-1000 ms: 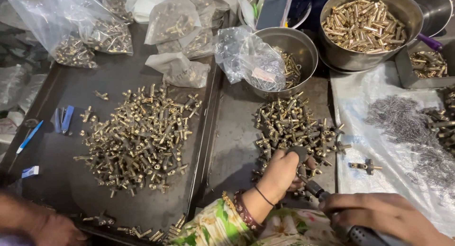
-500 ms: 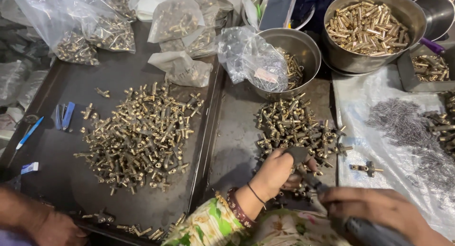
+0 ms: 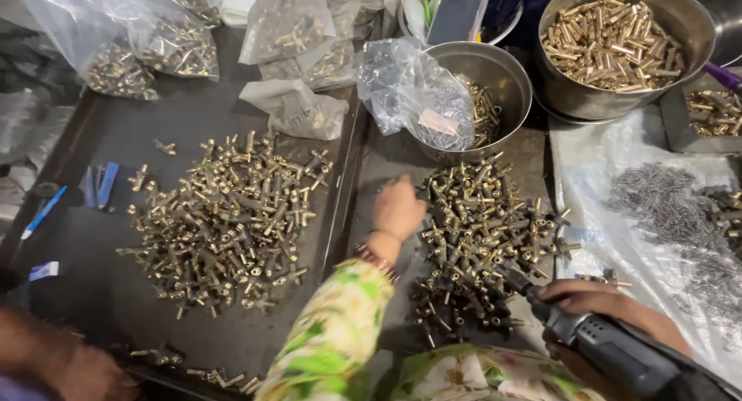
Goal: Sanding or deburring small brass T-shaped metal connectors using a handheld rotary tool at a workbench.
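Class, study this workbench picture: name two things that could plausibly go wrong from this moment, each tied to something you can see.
1. The left hand reaches over the pile of small brass T-shaped fittings while the right hand holds a grey power driver whose tip points into that pile; the tip might catch fingers.
2. Fittings lie close to the dark metal tray's edge, so a sweep of the floral sleeve could scatter or mix them with the neighbouring brass pile.
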